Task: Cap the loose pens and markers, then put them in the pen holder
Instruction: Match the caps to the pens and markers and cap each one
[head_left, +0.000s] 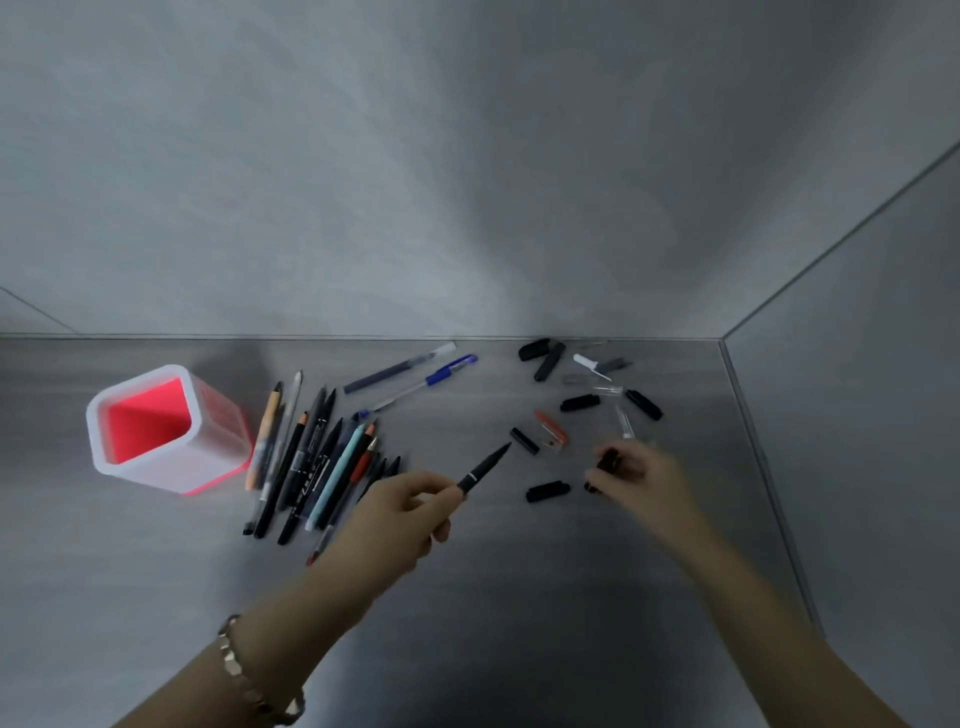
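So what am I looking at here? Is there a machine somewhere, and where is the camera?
There is no machine here. These are a person's two bare hands, filmed by one wide-angle camera worn on the head and looking down. On the metal table stands a white pen holder with a red inside; no pens show in it. Beside it lies a pile of pens and markers, and loose caps are scattered to the right. The left hand holds an uncapped black pen, tip pointing away. The right hand is blurred; it seems to pinch a small dark piece, probably a cap.
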